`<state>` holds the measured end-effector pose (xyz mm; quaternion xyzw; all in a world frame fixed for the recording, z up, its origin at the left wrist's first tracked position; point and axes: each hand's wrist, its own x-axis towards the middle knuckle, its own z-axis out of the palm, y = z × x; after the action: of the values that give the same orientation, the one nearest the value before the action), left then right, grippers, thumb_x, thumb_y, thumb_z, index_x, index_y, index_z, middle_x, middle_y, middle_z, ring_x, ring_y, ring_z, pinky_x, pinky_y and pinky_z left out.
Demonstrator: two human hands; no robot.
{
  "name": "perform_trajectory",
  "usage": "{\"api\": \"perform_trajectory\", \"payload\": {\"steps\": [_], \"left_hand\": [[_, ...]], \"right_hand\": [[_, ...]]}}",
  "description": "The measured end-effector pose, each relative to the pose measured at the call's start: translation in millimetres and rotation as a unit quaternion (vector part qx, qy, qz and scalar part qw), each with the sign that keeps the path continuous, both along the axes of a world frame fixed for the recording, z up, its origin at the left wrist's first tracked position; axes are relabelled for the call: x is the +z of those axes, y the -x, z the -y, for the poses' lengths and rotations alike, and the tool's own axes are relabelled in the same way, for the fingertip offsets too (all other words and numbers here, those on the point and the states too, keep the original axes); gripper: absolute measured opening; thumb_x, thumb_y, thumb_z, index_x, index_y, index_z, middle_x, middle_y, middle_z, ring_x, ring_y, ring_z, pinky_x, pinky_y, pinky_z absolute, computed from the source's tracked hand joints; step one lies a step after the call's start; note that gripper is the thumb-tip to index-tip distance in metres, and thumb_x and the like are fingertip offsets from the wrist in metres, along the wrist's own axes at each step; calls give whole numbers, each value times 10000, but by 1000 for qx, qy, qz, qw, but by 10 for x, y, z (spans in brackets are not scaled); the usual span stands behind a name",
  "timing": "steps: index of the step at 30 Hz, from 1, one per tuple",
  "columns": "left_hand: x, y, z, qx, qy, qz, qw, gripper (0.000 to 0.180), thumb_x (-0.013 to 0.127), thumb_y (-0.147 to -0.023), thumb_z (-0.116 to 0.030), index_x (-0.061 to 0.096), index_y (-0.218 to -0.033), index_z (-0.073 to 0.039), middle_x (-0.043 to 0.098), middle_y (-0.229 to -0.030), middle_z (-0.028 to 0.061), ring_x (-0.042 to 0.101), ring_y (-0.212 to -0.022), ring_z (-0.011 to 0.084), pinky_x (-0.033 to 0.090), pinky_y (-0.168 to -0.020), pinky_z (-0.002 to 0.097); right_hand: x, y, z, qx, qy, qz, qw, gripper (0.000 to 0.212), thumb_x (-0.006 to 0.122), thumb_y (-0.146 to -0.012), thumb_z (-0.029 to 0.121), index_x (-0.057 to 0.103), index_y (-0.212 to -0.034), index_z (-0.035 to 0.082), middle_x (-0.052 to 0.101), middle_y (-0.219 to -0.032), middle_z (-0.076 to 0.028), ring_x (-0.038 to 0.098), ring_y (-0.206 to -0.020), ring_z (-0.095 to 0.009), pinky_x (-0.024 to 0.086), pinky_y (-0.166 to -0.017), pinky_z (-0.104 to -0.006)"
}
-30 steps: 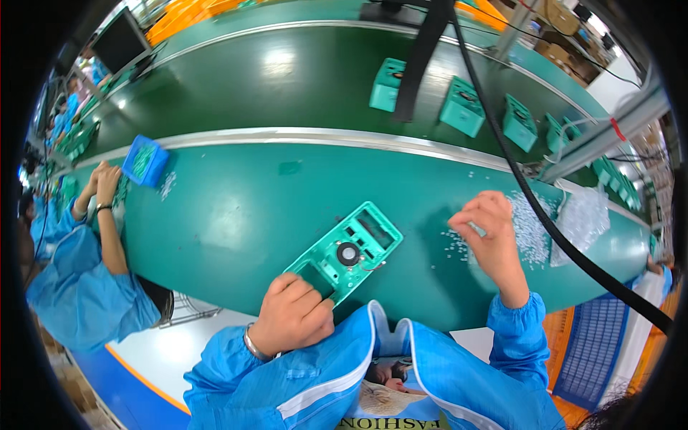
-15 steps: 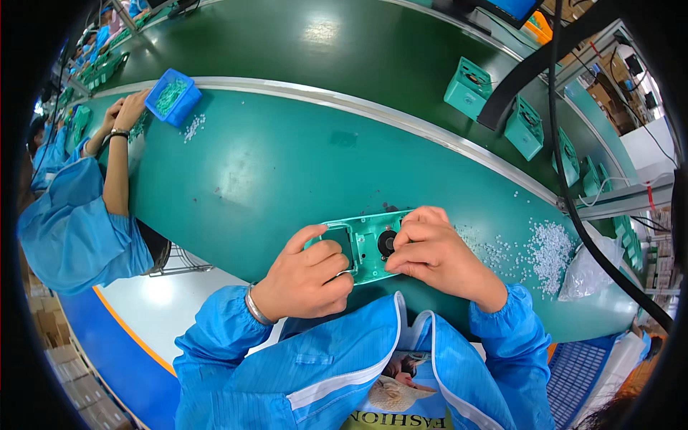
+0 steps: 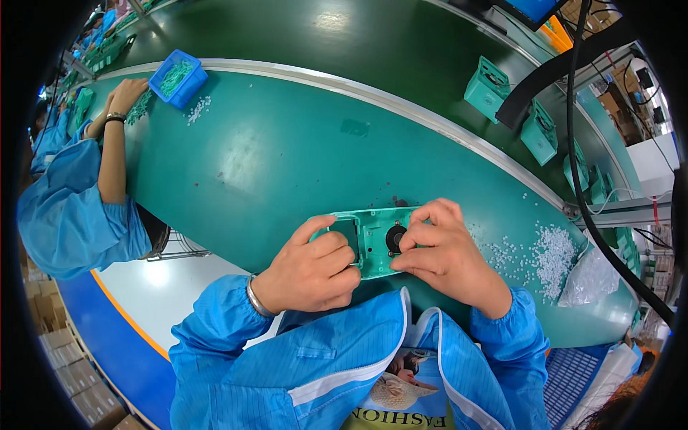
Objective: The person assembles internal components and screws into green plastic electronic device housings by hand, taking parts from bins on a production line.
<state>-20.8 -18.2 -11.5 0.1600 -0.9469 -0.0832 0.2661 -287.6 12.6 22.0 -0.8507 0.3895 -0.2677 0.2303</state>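
A green plastic housing [image 3: 370, 271] with a rectangular opening at its left end lies in front of me at the near part of the green worktable [image 3: 287, 165]. A round black speaker [image 3: 394, 239] is set into it, right of the middle. My left hand [image 3: 309, 269] is closed around the housing's left end. Over its right end, beside the speaker, the fingers of my right hand [image 3: 448, 249] are bent and pinched together. What lies between those fingertips is hidden.
Small white plastic pieces [image 3: 553, 261] are heaped on the right, beside a clear plastic bag [image 3: 591, 276]. A blue bin [image 3: 179, 80] of green parts stands far left, near a co-worker's hand [image 3: 129, 94]. Beyond the metal rail [image 3: 322, 74] are green housings [image 3: 487, 89]. A black cable [image 3: 573, 143] hangs at right.
The whole view has shifted slightly. Both hands keep their places on the housing, and the right fingers stay pinched beside the speaker. The co-worker's hand has moved a little near the bin.
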Motion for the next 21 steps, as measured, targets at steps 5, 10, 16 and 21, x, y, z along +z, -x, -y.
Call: {"api": "perform_trajectory", "payload": {"steps": [5, 10, 16, 21], "left_hand": [[4, 8, 18, 2, 5, 8, 1000, 161, 727, -712, -183, 577, -769, -162, 523, -773, -5, 597, -838, 202, 436, -1044, 519], [-9, -20, 48, -8, 17, 11, 1000, 193, 758, -728, -189, 576, -787, -168, 508, -771, -4, 590, -842, 201, 438, -1032, 514], [-1, -28, 38, -12, 18, 9, 1000, 219, 781, -717, -200, 577, -792, -178, 515, -777, -10, 589, -849, 197, 441, -1028, 509], [0, 33, 37, -2, 47, -4, 999, 221, 750, -727, -198, 530, -733, -172, 466, -742, -4, 564, -802, 180, 469, -1029, 489]], "right_hand": [[62, -49, 14, 19, 25, -31, 999, 142, 772, -701, 108, 767, -838, 147, 631, -896, 39, 574, -1017, -236, 387, -1025, -456], [10, 11, 43, 12, 9, -22, 1000, 140, 798, -714, 141, 770, -851, 134, 636, -907, 31, 575, -1012, -235, 388, -1020, -446], [-108, -70, -6, -53, -15, 8, 998, 133, 828, -734, 184, 763, -849, 165, 635, -915, 49, 565, -1012, -234, 379, -1012, -443], [-45, -171, -73, -55, 45, -38, 997, 82, 791, -768, 135, 729, -801, 177, 622, -884, 35, 550, -1055, -255, 359, -1031, -473]]}}
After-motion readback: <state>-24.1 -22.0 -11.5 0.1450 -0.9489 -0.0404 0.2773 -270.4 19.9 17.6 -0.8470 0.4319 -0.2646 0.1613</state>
